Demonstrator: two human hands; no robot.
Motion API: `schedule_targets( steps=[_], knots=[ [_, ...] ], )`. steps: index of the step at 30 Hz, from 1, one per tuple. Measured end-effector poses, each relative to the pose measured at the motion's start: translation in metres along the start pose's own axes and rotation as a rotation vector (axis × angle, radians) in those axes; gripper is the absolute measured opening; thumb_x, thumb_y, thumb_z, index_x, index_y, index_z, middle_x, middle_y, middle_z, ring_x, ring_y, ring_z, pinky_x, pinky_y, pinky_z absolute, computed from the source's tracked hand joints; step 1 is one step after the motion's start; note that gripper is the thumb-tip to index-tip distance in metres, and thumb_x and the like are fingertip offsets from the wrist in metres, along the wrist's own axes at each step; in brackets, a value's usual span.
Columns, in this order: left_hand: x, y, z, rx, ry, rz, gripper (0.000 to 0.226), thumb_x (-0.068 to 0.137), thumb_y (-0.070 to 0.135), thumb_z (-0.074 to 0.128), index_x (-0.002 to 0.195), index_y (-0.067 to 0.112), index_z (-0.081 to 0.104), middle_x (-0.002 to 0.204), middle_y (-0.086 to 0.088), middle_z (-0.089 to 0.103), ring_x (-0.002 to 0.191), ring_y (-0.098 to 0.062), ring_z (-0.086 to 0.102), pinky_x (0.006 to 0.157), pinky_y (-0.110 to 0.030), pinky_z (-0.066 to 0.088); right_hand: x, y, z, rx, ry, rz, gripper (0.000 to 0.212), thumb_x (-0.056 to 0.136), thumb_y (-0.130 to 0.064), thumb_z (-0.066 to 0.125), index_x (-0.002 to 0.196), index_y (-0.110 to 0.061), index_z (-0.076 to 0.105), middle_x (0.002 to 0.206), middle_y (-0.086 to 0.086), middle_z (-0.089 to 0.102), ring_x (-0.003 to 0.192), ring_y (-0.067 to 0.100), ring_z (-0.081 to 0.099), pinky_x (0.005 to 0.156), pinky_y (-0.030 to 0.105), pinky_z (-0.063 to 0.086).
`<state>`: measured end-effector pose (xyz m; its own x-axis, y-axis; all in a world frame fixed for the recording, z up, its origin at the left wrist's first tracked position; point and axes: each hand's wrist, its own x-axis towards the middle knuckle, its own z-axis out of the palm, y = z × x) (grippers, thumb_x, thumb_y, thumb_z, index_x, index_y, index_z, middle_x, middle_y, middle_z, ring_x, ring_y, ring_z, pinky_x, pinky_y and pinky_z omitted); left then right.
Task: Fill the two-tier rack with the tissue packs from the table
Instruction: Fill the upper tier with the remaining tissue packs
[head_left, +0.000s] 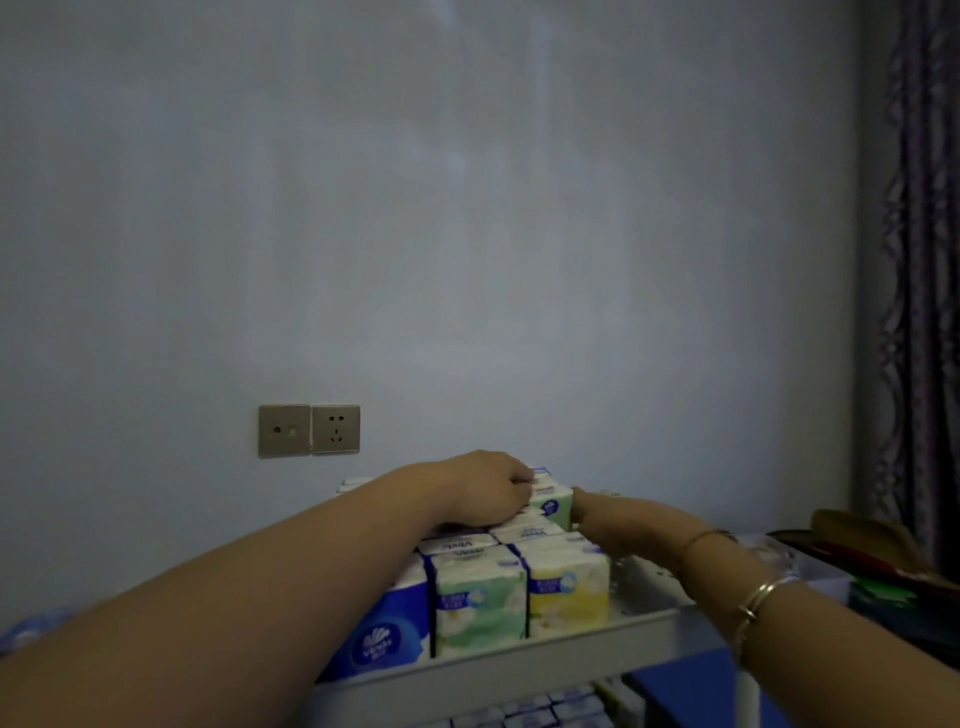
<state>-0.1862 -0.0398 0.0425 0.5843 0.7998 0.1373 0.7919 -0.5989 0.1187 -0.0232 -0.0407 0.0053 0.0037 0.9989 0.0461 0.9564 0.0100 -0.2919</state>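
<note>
1. A green tissue pack (551, 506) sits at the far end of the top tier of the rack (519, 662), raised on top of the packs below it, caught between both hands.
2. Left hand (485, 491) comes over from the left, fingers curled down onto the pack's top left edge, gripping it.
3. Right hand (597, 519) presses against the pack's right side; its fingers are hidden behind the pack, so how they lie I cannot tell.
4. Nearer than the fingers, more packs fill the tier: a green-fronted pack (478, 603), a yellow-fronted pack (569, 590) to its right, a blue pack (387, 636) to its left.
5. Under the tier, more blue packs (535, 709) show on the lower level.
6. Bangles (758, 603) ring the right wrist.
7. Beyond the left hand's fingers, two wall sockets (309, 430); a curtain (919, 260) hangs far right.
</note>
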Motion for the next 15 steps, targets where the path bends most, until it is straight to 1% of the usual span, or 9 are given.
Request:
schedule_targets(
  steps=[2, 3, 5, 6, 7, 9, 12, 14, 15],
  knots=[
    [-0.002, 0.001, 0.0, 0.017, -0.021, -0.002, 0.048, 0.104, 0.032, 0.028, 0.148, 0.015, 0.03, 0.157, -0.003, 0.023, 0.144, -0.018, 0.021, 0.116, -0.028, 0.015, -0.005, -0.002, 0.0, -0.008, -0.011, -0.02, 0.05, 0.09, -0.038, 0.057, 0.134, -0.016, 0.047, 0.135, 0.01, 0.054, 0.12, 0.025, 0.053, 0.102, 0.035, 0.042],
    [-0.003, 0.002, -0.001, 0.023, -0.027, -0.004, 0.049, 0.104, 0.032, 0.026, 0.15, 0.015, 0.026, 0.158, -0.004, 0.019, 0.145, -0.018, 0.018, 0.116, -0.028, 0.013, -0.009, -0.002, -0.002, 0.004, -0.013, -0.011, 0.046, 0.092, -0.034, 0.055, 0.132, -0.013, 0.049, 0.134, 0.01, 0.054, 0.119, 0.026, 0.053, 0.101, 0.033, 0.042],
    [-0.009, 0.004, -0.007, 0.017, -0.009, -0.017, 0.05, 0.104, 0.031, 0.024, 0.151, 0.012, 0.02, 0.159, -0.005, 0.016, 0.146, -0.019, 0.016, 0.116, -0.028, 0.012, -0.017, -0.004, -0.007, 0.043, 0.008, 0.057, 0.04, 0.093, -0.016, 0.049, 0.132, -0.005, 0.045, 0.135, 0.014, 0.052, 0.12, 0.027, 0.052, 0.098, 0.03, 0.041],
    [-0.015, 0.006, -0.012, 0.009, 0.01, -0.024, 0.05, 0.104, 0.029, 0.024, 0.15, 0.01, 0.022, 0.158, -0.006, 0.018, 0.145, -0.019, 0.018, 0.115, -0.027, 0.014, -0.023, -0.005, -0.011, 0.076, 0.038, 0.088, 0.043, 0.092, -0.009, 0.047, 0.133, -0.002, 0.042, 0.136, 0.016, 0.05, 0.121, 0.028, 0.051, 0.099, 0.031, 0.04],
    [-0.021, 0.006, -0.018, 0.004, 0.031, -0.025, 0.048, 0.104, 0.028, 0.025, 0.148, 0.007, 0.028, 0.157, -0.008, 0.023, 0.143, -0.02, 0.023, 0.113, -0.027, 0.018, -0.025, -0.006, -0.015, 0.124, 0.082, 0.106, 0.046, 0.09, -0.004, 0.046, 0.136, 0.0, 0.039, 0.138, 0.018, 0.047, 0.123, 0.029, 0.049, 0.101, 0.033, 0.041],
    [-0.038, 0.005, -0.03, -0.017, 0.075, -0.028, 0.045, 0.104, 0.025, 0.028, 0.14, 0.002, 0.04, 0.151, -0.011, 0.035, 0.137, -0.022, 0.033, 0.108, -0.027, 0.025, -0.04, -0.016, -0.026, 0.25, 0.169, 0.099, 0.047, 0.09, 0.003, 0.041, 0.136, 0.002, 0.04, 0.138, 0.021, 0.046, 0.123, 0.032, 0.049, 0.102, 0.037, 0.041],
    [-0.077, -0.007, -0.043, -0.098, 0.189, -0.023, 0.041, 0.103, 0.024, 0.033, 0.139, 0.008, 0.045, 0.148, -0.007, 0.04, 0.135, -0.019, 0.036, 0.105, -0.022, 0.027, -0.07, -0.041, -0.041, 0.427, 0.314, -0.013, 0.041, 0.087, 0.008, 0.041, 0.124, -0.001, 0.055, 0.129, 0.019, 0.055, 0.118, 0.031, 0.052, 0.098, 0.036, 0.044],
    [-0.111, -0.023, -0.047, -0.199, 0.339, -0.025, 0.036, 0.101, 0.021, 0.037, 0.133, 0.012, 0.052, 0.142, -0.003, 0.048, 0.128, -0.016, 0.043, 0.099, -0.019, 0.03, -0.098, -0.073, -0.042, 0.468, 0.369, -0.123, 0.039, 0.084, 0.006, 0.043, 0.112, -0.009, 0.064, 0.122, 0.014, 0.06, 0.113, 0.028, 0.056, 0.096, 0.036, 0.045],
    [-0.127, -0.033, -0.046, -0.268, 0.429, -0.041, 0.033, 0.1, 0.019, 0.04, 0.128, 0.014, 0.057, 0.137, -0.002, 0.052, 0.121, -0.014, 0.048, 0.095, -0.019, 0.032, -0.109, -0.089, -0.04, 0.469, 0.392, -0.183, 0.038, 0.082, 0.005, 0.044, 0.106, -0.015, 0.066, 0.119, 0.011, 0.063, 0.11, 0.027, 0.058, 0.094, 0.038, 0.048]
  ],
)
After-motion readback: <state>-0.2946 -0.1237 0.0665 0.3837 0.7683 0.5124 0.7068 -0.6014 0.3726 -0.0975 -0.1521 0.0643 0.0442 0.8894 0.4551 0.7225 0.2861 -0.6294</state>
